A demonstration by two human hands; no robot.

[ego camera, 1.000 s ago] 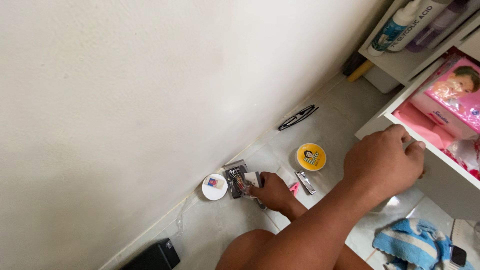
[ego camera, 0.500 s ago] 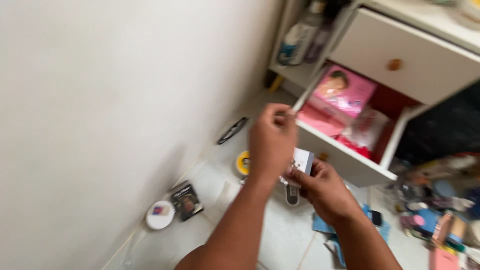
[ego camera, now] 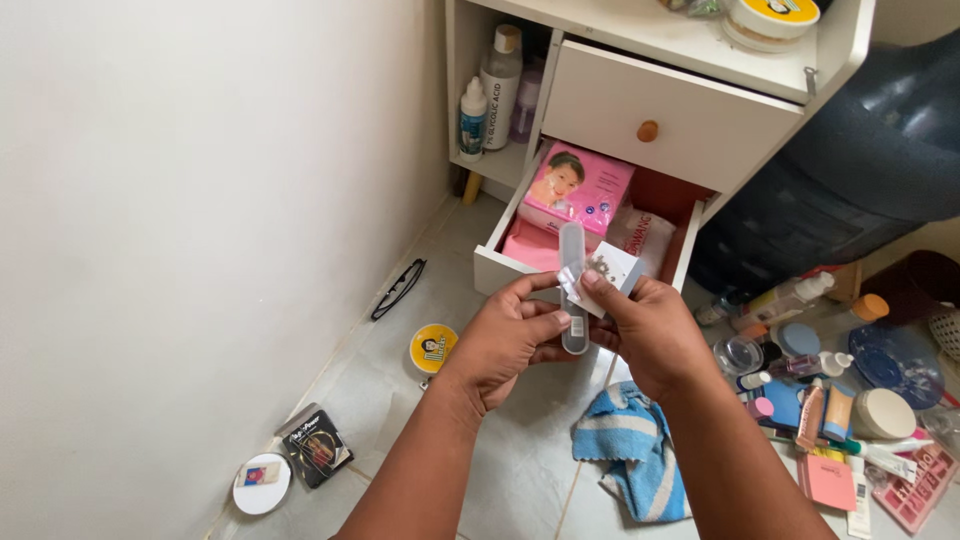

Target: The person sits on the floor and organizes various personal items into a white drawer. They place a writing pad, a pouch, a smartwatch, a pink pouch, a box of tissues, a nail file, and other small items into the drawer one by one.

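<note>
grip: left hand point(ego camera: 505, 340) and right hand point(ego camera: 645, 335) both pinching clear slim plastic case point(ego camera: 573, 290), right also holds small white card point(ego camera: 612, 270)
case location: upright, in front of open drawer point(ego camera: 500, 268)
floor: blue towel point(ego camera: 625, 445), yellow tin point(ego camera: 433, 348), black glasses point(ego camera: 398, 288)

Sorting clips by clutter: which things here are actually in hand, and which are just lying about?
In hand:
clear slim case, between left hand and right hand
small white packet, in the right hand

Lying about:
open drawer with pink box
glasses
yellow tin
blue towel
</note>
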